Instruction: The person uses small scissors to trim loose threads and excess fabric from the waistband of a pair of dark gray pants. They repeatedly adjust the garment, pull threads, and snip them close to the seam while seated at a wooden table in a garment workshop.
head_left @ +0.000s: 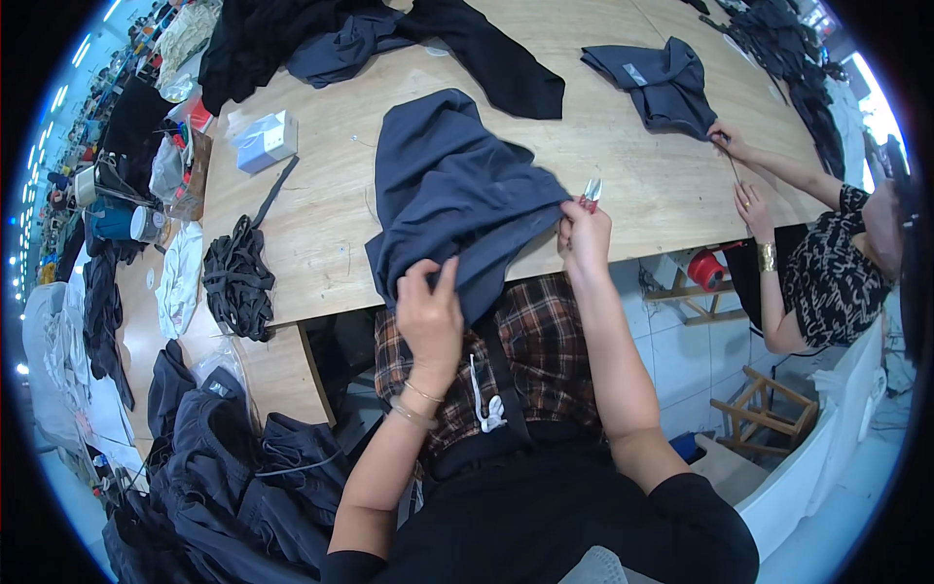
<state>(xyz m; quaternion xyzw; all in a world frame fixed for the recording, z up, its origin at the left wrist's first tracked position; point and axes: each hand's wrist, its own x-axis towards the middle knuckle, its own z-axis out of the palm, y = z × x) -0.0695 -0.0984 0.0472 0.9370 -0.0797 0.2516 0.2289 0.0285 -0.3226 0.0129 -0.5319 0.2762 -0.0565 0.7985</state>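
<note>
A dark blue-grey garment lies crumpled on the table in front of me, its near edge hanging towards my lap. My right hand is closed at its right corner, pinching the cloth and pulling a fold taut. The same hand also keeps a pair of thread snips with red grips, blades pointing up and away. Over the near left part of the cloth is my left hand, its fingers apart and slightly bent. Whether those fingertips touch the fabric I cannot tell.
A co-worker's hands work at another dark garment on the right. Left of me are a tissue box, a bundle of dark strips and a garment pile. Black cloth lies at the far side; a wooden stool stands lower right.
</note>
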